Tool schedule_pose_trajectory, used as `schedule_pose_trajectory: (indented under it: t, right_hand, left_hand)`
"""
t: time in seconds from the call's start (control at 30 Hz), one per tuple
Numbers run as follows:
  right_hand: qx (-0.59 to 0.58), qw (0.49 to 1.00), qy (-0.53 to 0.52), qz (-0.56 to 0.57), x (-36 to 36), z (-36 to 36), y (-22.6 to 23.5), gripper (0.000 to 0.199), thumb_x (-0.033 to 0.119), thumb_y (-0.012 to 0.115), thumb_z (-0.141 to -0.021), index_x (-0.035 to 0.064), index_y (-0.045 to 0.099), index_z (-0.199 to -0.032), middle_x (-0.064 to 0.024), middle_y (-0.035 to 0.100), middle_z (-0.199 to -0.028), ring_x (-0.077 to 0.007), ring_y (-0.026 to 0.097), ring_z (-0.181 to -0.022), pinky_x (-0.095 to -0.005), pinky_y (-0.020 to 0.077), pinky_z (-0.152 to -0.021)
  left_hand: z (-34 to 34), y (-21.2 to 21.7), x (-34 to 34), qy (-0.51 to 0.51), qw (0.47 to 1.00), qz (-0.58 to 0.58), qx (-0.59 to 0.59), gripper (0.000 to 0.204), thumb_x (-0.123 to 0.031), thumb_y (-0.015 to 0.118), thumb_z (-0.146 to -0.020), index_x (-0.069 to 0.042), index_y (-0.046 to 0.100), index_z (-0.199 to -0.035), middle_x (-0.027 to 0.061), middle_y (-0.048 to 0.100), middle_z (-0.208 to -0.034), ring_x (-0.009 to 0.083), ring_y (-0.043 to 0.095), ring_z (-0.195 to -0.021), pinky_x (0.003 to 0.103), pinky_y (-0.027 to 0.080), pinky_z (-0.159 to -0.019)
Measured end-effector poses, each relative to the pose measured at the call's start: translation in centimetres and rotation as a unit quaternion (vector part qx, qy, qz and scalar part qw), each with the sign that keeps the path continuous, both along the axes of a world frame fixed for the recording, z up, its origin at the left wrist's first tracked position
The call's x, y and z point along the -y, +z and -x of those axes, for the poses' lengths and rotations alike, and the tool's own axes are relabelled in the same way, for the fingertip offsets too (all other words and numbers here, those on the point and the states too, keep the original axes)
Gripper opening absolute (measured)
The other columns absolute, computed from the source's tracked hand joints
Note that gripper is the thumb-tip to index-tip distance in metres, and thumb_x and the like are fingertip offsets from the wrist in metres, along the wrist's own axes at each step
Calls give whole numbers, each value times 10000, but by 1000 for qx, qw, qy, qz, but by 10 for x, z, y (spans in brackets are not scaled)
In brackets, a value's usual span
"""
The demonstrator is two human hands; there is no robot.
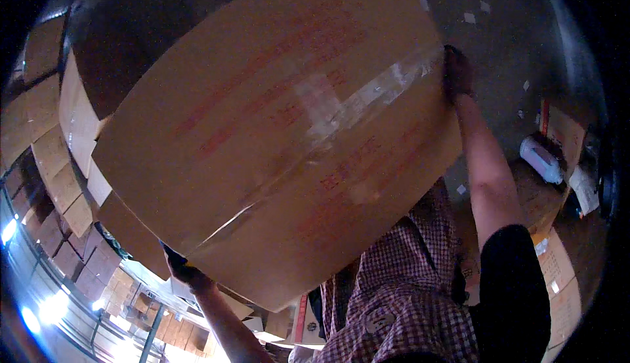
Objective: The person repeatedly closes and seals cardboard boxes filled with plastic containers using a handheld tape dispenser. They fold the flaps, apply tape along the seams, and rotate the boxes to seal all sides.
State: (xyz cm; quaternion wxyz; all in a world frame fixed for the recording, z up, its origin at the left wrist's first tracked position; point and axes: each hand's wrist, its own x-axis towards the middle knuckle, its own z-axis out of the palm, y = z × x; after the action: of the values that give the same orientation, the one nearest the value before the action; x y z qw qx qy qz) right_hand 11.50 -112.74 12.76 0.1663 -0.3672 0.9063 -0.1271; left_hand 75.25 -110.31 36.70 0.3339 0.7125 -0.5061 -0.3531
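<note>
A large brown cardboard box (pixel 262 146) with faded red print fills the middle of the head view, tilted in front of my body. A strip of clear tape (pixel 367 97) covers part of its centre seam. Toward the lower left, the seam gapes in a narrow slit. My left hand (pixel 185 272) grips the lower left corner; dark material covers its fingers. At the right edge, my right hand (pixel 457 74) holds the box with its fingers partly hidden in shadow.
Stacked cardboard boxes (pixel 56 159) line the left side. On the right, a white plastic bottle (pixel 541 159) lies near an open carton (pixel 564 130). Small white scraps (pixel 469 18) dot the dark floor. A checked apron (pixel 407 277) covers my front.
</note>
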Motion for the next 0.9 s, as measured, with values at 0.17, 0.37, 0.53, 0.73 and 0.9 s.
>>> schedule_pose_trajectory:
  t: [0.17, 0.37, 0.53, 0.73, 0.9]
  right_hand:
    - [50, 987, -8, 153, 23, -78, 69, 376, 350, 419, -895, 62, 582, -1075, -106, 611, -1024, -210, 570, -919, -354, 426, -823]
    - [479, 801, -143, 329, -22, -103, 201, 339, 257, 454, -910, 8, 529, -1128, -92, 589, -1065, -174, 569, -946, -299, 446, -825]
    - [528, 790, -90, 299, -78, -120, 310, 373, 251, 465, -892, 17, 498, -1181, -97, 558, -1116, -202, 531, -1005, -333, 411, -886]
    - [-31, 998, 47, 28, -106, 92, 266, 428, 280, 453, -883, 61, 435, -1250, -126, 465, -1238, -251, 474, -1083, -353, 380, -916]
    - [-162, 976, -23, -144, -81, 164, 233, 420, 270, 476, -869, 61, 450, -1232, -128, 498, -1180, -222, 503, -973, -325, 401, -815]
  left_hand:
    - [121, 100, 34, -5, 994, 101, 37, 536, -343, 561, -791, 9, 462, -1184, 140, 514, -1142, 242, 508, -1032, 384, 436, -864]
    - [144, 116, 31, 25, 987, 43, -154, 599, -368, 656, -698, -8, 502, -1151, 166, 441, -1217, 293, 473, -1082, 417, 414, -888]
    - [222, 135, 52, -218, 947, 85, -219, 814, -599, 705, -575, 48, 536, -1039, 130, 572, -977, 246, 510, -994, 355, 401, -869]
    - [280, 85, 69, -269, 888, 99, -359, 764, -553, 713, -614, 57, 519, -1031, 134, 543, -1058, 218, 521, -950, 345, 414, -841]
    - [301, 73, 60, -271, 880, 91, -380, 690, -493, 723, -608, 48, 547, -997, 195, 576, -983, 319, 555, -921, 365, 414, -837]
